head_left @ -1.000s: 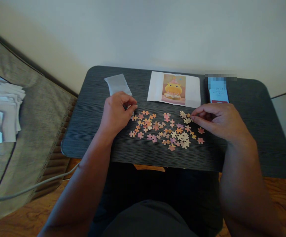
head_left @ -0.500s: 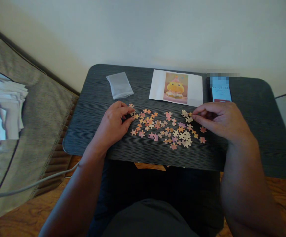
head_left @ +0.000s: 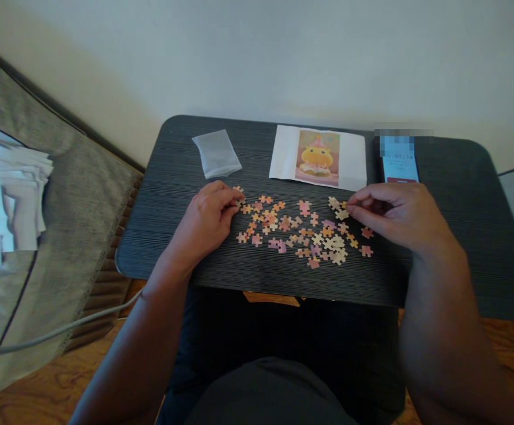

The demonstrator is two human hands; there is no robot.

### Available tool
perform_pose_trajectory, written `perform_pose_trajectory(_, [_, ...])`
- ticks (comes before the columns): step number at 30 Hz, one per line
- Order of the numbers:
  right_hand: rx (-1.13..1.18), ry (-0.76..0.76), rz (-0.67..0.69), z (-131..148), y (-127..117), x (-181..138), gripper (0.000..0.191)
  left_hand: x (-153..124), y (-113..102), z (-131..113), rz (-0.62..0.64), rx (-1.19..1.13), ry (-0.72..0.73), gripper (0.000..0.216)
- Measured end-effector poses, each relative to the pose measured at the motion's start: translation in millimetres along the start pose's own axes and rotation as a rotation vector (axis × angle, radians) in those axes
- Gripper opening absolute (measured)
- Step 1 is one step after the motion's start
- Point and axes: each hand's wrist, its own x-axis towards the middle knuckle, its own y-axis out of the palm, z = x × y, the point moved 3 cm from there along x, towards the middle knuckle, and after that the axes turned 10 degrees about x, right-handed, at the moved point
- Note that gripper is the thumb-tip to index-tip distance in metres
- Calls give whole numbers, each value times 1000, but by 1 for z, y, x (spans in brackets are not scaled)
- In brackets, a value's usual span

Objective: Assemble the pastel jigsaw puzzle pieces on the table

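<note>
Many small jigsaw puzzle pieces [head_left: 285, 223] in orange, pink, purple and cream lie loose on the dark table [head_left: 248, 265]. At the left end of the spread, my left hand [head_left: 210, 213] has thumb and fingertips pinched on a puzzle piece [head_left: 238, 190] that they partly cover. My right hand [head_left: 392, 211] pinches the edge of a small yellowish puzzle piece [head_left: 344, 205] at the right end. That piece touches or lies against cream puzzle pieces [head_left: 334, 203]; whether they are joined I cannot tell. A denser group of cream pieces [head_left: 334, 242] lies nearer to me.
Behind the pieces lies a white sheet with a printed picture [head_left: 318, 158] of a yellow cartoon figure and cake. A clear plastic bag [head_left: 218, 154] is at the back left, a phone [head_left: 399, 162] at the back right. Papers [head_left: 11, 195] rest on cloth at far left.
The thumb and fingers of my left hand have closed together at the puzzle piece. My right hand keeps its pinch in almost the same place. The view has shifted slightly.
</note>
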Motion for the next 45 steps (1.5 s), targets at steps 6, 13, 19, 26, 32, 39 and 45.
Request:
perform_pose_trajectory(6, [5,8,6,1,1,0,14,-3,-1,-16,-11,-45,57,20])
perform_pose_trajectory(13, [26,21,1,1,1,0,11,4,14,-41,136,-29,222,26])
perform_pose_trajectory(19, [20,18,-1,2,0,0,10,11,17,-47,223,17,196,24])
perform_pose_trajectory(26, [17,14,0,0,1,0,10,14,15,-50,239,22,175,17])
perform_pose_trajectory(32, [6,6,-1,0,0,0,13,16,15,-51,234,32,182,16])
perform_pose_trajectory(39, [9,9,5,1,0,0,11,16,16,-50,238,33,178,15])
perform_pose_trajectory(45, [24,10,4,-2,0,1,12,17,15,-49,210,8,166,16])
